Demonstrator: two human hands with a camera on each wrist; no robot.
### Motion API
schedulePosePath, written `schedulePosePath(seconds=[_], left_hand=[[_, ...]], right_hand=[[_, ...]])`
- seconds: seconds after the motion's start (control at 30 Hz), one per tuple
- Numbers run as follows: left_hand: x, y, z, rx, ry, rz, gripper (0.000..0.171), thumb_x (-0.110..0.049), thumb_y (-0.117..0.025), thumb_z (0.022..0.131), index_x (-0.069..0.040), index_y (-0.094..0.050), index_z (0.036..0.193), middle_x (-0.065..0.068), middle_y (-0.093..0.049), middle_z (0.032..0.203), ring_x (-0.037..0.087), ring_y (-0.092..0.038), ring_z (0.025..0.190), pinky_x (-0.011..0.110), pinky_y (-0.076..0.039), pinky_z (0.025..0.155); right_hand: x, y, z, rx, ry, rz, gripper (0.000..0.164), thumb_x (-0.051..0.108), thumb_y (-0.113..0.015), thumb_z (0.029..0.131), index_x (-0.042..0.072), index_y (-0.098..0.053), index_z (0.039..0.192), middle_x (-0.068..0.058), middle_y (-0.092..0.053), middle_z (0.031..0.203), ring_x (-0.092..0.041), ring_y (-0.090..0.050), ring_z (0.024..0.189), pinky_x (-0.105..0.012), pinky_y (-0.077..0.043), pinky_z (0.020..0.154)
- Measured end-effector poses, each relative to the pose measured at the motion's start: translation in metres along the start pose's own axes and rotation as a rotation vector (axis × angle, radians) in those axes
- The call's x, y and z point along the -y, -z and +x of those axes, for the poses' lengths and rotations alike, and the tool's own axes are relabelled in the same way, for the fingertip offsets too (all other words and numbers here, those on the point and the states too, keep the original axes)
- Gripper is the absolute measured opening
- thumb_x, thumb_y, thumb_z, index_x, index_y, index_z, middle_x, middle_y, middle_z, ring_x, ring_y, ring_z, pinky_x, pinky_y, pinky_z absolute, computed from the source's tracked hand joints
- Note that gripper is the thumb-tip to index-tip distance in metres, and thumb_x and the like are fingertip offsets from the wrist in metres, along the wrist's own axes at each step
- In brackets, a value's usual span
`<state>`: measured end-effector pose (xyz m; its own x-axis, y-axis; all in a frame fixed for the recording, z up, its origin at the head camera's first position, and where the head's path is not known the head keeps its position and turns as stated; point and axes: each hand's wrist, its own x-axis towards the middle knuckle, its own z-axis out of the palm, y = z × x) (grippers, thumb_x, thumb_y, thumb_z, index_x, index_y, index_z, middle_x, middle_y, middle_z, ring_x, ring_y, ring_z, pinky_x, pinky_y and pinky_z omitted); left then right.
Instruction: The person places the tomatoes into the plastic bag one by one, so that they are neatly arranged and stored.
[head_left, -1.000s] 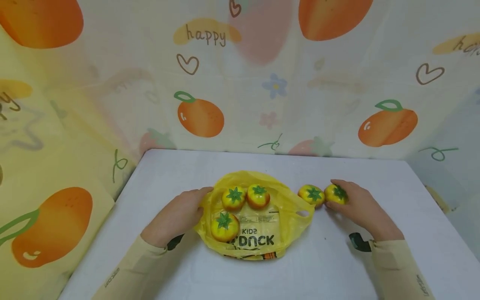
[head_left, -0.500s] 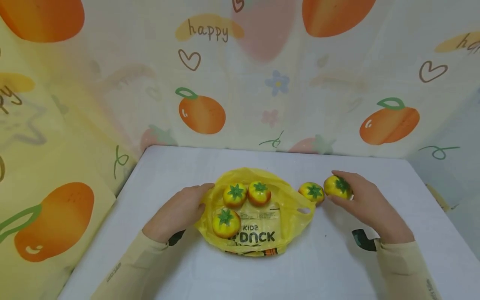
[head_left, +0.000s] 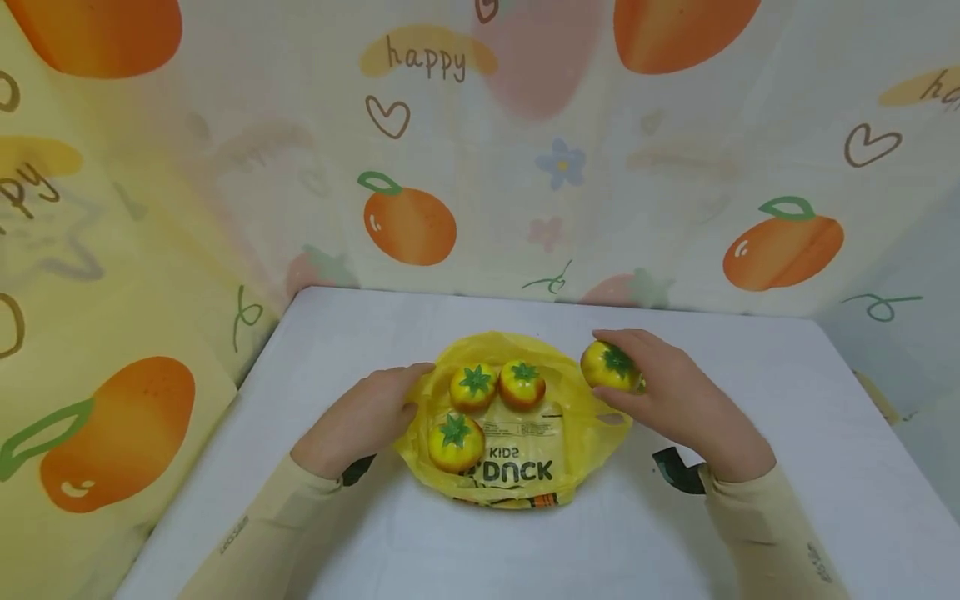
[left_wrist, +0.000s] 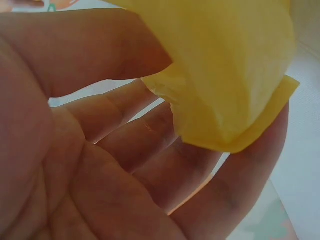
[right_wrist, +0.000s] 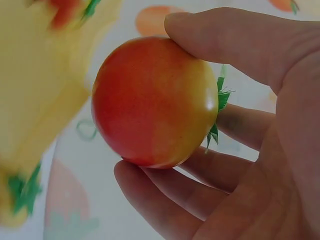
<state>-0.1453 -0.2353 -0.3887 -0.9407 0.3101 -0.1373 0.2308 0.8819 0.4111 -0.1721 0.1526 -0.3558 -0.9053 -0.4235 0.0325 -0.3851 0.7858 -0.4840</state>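
Observation:
My left hand (head_left: 365,414) holds the left rim of a yellow plastic bag (head_left: 592,433) that lies open on the table. In the left wrist view, the bag's edge (left_wrist: 225,100) runs between thumb and fingers. Three yellow-and-red toy tomatoes with green star-shaped leaves are in the bag: one at the back left (head_left: 472,396), one beside it (head_left: 522,393) and a front one (head_left: 455,454). Over the bag's right edge, my right hand (head_left: 686,396) grips another toy tomato (right_wrist: 155,105) between thumb and fingertips. A further tomato (right_wrist: 11,212) is mostly hidden behind that hand in the head view.
The bag lies mid-table on a white tabletop (head_left: 487,554). Behind and to the left, a fruit-printed cloth (head_left: 480,192) hangs as a backdrop, meeting the table's far edge.
My right hand has lifted the tomato off the table and carried it left, over the other loose tomato to the bag's right edge. The left hand has stayed at the bag's rim.

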Motion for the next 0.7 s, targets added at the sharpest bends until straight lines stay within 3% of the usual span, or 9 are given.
schedulePosePath(seconds=[0.3,0.7], left_hand=[[-0.001,-0.002,0.0,-0.001,-0.004,-0.005,0.051,-0.004,-0.059,0.103,-0.002,-0.055,0.154,0.017,-0.069,0.146,0.034,-0.067,0.134,0.055,-0.054,0.116],[-0.001,-0.001,0.0,-0.006,-0.012,0.013,0.05,-0.005,-0.06,0.104,-0.002,-0.056,0.154,0.016,-0.069,0.147,0.035,-0.067,0.134,0.054,-0.054,0.116]], right_hand=[[0.037,-0.024,0.021,0.049,0.078,0.049,0.07,0.036,-0.083,0.096,0.018,-0.054,0.158,-0.005,-0.058,0.156,-0.028,-0.06,0.139,-0.056,-0.052,0.118],[0.064,-0.053,0.02,0.151,0.081,0.0,0.073,0.036,-0.085,0.095,0.024,-0.053,0.159,-0.005,-0.055,0.16,-0.029,-0.058,0.144,-0.054,-0.052,0.119]])
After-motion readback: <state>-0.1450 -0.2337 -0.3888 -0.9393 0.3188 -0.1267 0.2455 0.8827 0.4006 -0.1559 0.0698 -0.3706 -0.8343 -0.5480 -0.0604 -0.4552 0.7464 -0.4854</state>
